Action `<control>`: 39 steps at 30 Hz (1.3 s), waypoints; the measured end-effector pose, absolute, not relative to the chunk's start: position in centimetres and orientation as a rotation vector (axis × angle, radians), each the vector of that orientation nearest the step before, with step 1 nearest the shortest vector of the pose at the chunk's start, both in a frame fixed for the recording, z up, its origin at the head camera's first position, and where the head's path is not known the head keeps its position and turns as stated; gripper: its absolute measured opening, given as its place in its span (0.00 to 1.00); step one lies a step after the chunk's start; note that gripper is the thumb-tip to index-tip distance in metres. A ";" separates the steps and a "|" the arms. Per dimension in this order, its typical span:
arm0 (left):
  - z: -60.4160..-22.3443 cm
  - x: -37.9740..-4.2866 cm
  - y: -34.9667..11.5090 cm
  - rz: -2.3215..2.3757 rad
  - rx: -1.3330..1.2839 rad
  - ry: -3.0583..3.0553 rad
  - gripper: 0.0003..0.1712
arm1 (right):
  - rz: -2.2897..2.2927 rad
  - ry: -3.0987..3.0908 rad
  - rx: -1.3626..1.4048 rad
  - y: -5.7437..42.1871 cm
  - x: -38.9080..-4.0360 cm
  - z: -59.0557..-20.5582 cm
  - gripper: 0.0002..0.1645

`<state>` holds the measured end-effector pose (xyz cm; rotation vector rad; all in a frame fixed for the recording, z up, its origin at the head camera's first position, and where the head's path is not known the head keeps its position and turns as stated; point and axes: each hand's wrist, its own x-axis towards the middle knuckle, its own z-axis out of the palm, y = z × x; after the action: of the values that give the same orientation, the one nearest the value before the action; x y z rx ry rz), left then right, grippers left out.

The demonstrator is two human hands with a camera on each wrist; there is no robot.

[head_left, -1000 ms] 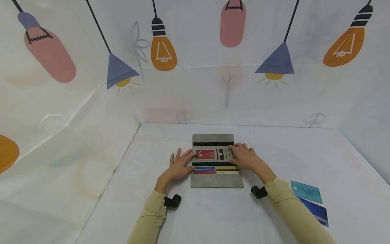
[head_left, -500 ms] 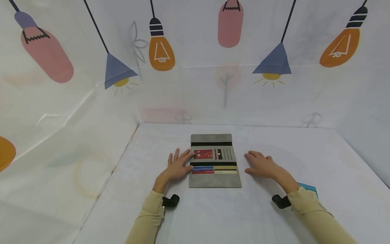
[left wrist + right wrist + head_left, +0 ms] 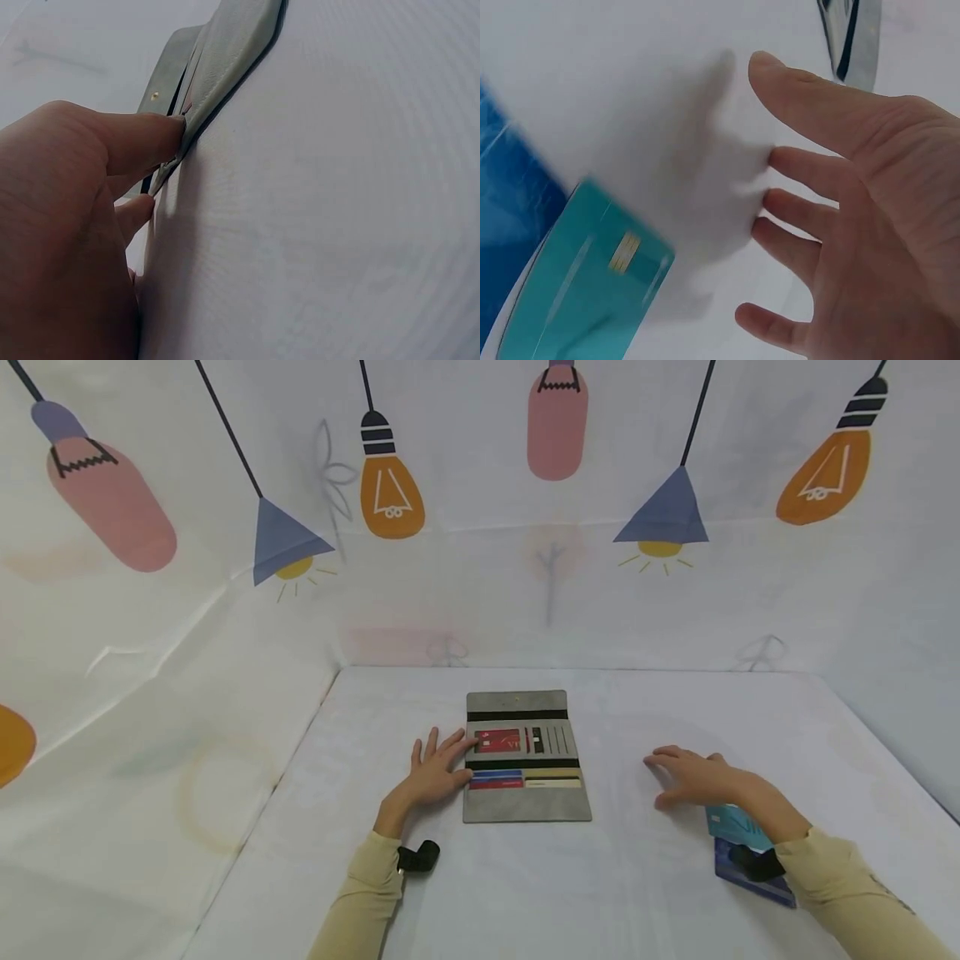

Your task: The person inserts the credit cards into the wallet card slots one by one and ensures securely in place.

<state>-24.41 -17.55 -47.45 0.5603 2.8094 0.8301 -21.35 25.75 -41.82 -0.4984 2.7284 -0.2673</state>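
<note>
A grey wallet (image 3: pixel 527 810) lies unfolded on the white table, with several cards in its slots, among them a red card (image 3: pixel 498 741) behind a window. My left hand (image 3: pixel 435 775) rests at the wallet's left edge, thumb and fingertips touching it, fingers spread; the left wrist view shows the thumb on the edge of the wallet (image 3: pixel 232 60). To the right, my right hand (image 3: pixel 697 777) hovers over the table, holding nothing, fingers relaxed. Close by lies a teal card (image 3: pixel 592 277) with a chip, partly over a blue card (image 3: pixel 510 217); the right forearm partly hides both in the head view.
The white table (image 3: pixel 570 893) meets a cloth wall (image 3: pixel 480 585) printed with lamps and bulbs at the back. Another cloth wall (image 3: pixel 150 693) stands along the left side. A black wrist camera (image 3: pixel 420 857) sits on the left wrist.
My right hand has left the wallet's right edge and moved right, toward the two loose cards. The left hand stays at the wallet, which lies as before.
</note>
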 end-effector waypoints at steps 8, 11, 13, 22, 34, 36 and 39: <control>-47.6 -24.3 -17.6 0.828 0.558 2.811 0.32 | -0.411 2.701 -0.490 31.2 -19.3 -42.0 0.39; -47.6 -24.4 -17.6 0.816 0.555 2.812 0.32 | -0.470 2.676 -0.432 33.1 -18.4 -42.3 0.37; -47.6 -24.4 -17.5 0.807 0.552 2.811 0.33 | -0.479 2.667 -0.409 34.2 -17.6 -42.5 0.37; -47.3 -24.4 -17.4 0.851 0.557 2.802 0.33 | -0.530 2.686 -0.318 37.7 -14.7 -43.7 0.39; -47.4 -24.5 -17.7 0.833 0.542 2.815 0.33 | -0.376 2.910 -0.307 36.9 -13.8 -44.8 0.40; -47.4 -24.4 -17.7 0.844 0.549 2.812 0.33 | -0.380 2.925 -0.314 37.0 -13.7 -44.8 0.40; -47.4 -24.4 -17.7 0.853 0.564 2.808 0.33 | -0.418 2.933 -0.301 37.1 -13.7 -44.8 0.42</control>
<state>-24.42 -17.68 -47.40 0.5644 2.8082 0.8526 -13.68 37.08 -44.77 -0.3007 2.9335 -0.4183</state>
